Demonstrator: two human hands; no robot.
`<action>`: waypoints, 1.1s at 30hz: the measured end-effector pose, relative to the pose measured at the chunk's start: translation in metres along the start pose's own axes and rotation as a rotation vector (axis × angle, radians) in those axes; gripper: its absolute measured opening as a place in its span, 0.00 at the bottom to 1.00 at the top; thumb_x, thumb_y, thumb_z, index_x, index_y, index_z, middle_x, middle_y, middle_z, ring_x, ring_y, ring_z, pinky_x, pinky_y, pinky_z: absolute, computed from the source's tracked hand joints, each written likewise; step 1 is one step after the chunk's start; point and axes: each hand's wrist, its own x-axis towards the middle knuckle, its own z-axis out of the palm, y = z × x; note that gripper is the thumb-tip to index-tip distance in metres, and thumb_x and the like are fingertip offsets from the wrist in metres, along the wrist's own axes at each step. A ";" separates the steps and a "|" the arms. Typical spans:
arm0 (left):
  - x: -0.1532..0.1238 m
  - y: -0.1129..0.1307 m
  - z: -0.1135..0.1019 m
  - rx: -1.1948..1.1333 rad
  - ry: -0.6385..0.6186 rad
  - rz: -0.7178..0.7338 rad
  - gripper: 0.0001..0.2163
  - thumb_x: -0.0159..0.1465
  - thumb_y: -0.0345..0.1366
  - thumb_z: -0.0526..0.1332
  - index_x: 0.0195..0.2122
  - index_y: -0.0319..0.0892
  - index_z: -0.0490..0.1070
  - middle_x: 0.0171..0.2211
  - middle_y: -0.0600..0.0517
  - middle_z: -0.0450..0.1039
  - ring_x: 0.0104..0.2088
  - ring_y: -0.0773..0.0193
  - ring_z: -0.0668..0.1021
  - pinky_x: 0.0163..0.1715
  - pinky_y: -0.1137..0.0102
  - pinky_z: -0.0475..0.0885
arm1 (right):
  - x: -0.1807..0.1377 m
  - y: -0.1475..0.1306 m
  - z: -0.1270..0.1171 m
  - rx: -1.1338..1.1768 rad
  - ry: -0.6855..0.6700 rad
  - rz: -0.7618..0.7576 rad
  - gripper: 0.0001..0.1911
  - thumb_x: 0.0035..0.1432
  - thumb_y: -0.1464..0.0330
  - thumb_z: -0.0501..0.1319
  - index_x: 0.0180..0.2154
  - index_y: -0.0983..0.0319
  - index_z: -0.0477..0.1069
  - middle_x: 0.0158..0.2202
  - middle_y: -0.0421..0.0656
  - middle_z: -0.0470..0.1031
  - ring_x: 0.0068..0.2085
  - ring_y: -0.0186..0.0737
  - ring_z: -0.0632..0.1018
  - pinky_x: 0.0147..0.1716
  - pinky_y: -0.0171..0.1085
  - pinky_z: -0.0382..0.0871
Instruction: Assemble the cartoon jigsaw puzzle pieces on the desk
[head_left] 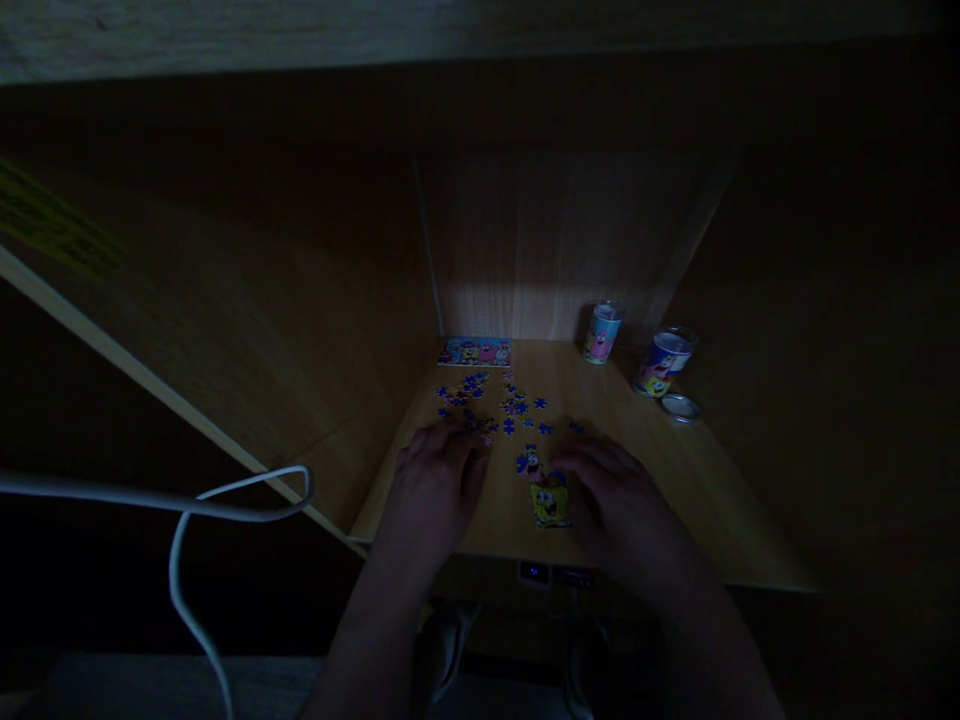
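Observation:
Jigsaw puzzle pieces (515,407), mostly blue with some pink and yellow, lie scattered on a wooden shelf. My left hand (439,475) rests at their near left side, fingers bent downward and thumb apart; its fingertips are partly hidden. Nearer to me lies a partly joined puzzle (551,503) with a yellow cartoon face, and a pink and blue piece group (529,462) adjoins its top. Fingers loosely curved, my right hand (619,490) is at the joined part's right edge, thumb apart in shadow. I see nothing clearly held in either hand.
At the back left lies a cartoon picture card (475,351). Two cartoon-printed cans, one blue and pink (600,338) and one blue and yellow (663,365), stand at the right, beside a round metal lid (681,407). A white cable (247,515) hangs at left. Lighting is dim.

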 end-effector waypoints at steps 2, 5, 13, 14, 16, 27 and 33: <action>0.000 0.001 0.000 0.033 -0.026 0.004 0.10 0.78 0.35 0.65 0.57 0.46 0.83 0.59 0.43 0.82 0.60 0.41 0.79 0.62 0.43 0.75 | 0.000 0.000 0.000 0.008 -0.003 0.000 0.22 0.66 0.78 0.61 0.56 0.52 0.77 0.59 0.44 0.83 0.64 0.54 0.80 0.69 0.64 0.73; -0.001 0.002 -0.001 0.061 -0.061 0.046 0.12 0.79 0.35 0.65 0.60 0.49 0.83 0.61 0.44 0.81 0.62 0.41 0.78 0.62 0.43 0.74 | 0.001 0.000 -0.001 0.014 -0.011 0.004 0.23 0.66 0.79 0.60 0.56 0.52 0.78 0.59 0.44 0.83 0.64 0.53 0.80 0.71 0.64 0.71; 0.003 0.003 -0.010 -0.161 -0.160 0.251 0.03 0.74 0.34 0.73 0.42 0.48 0.83 0.42 0.53 0.85 0.48 0.52 0.82 0.51 0.56 0.73 | 0.002 -0.001 -0.002 0.017 -0.008 0.001 0.22 0.67 0.78 0.61 0.56 0.53 0.79 0.57 0.45 0.84 0.62 0.53 0.81 0.66 0.60 0.75; 0.004 0.004 -0.010 -0.184 -0.155 0.249 0.04 0.73 0.32 0.74 0.41 0.48 0.83 0.40 0.53 0.85 0.48 0.52 0.82 0.51 0.57 0.73 | 0.002 -0.002 -0.002 0.020 -0.005 0.002 0.21 0.67 0.78 0.60 0.55 0.53 0.79 0.57 0.45 0.84 0.61 0.53 0.81 0.66 0.60 0.75; 0.003 0.004 -0.008 -0.223 -0.125 0.227 0.06 0.73 0.28 0.72 0.43 0.48 0.82 0.41 0.54 0.86 0.49 0.53 0.83 0.52 0.57 0.74 | 0.002 -0.003 -0.003 0.024 -0.001 0.002 0.21 0.67 0.78 0.60 0.55 0.53 0.80 0.57 0.45 0.84 0.61 0.52 0.81 0.67 0.59 0.75; 0.000 -0.008 0.002 -0.137 0.075 0.136 0.15 0.71 0.21 0.63 0.51 0.47 0.82 0.56 0.46 0.83 0.57 0.47 0.81 0.59 0.49 0.77 | 0.002 -0.003 -0.002 0.019 0.013 -0.003 0.20 0.67 0.77 0.61 0.54 0.53 0.80 0.57 0.45 0.84 0.61 0.52 0.82 0.67 0.60 0.76; -0.002 0.001 -0.002 -0.107 -0.050 0.159 0.08 0.69 0.40 0.78 0.45 0.48 0.83 0.57 0.47 0.81 0.58 0.43 0.81 0.60 0.44 0.76 | 0.002 -0.001 -0.002 0.010 0.017 -0.005 0.21 0.66 0.78 0.62 0.54 0.53 0.81 0.57 0.45 0.84 0.61 0.52 0.82 0.65 0.59 0.78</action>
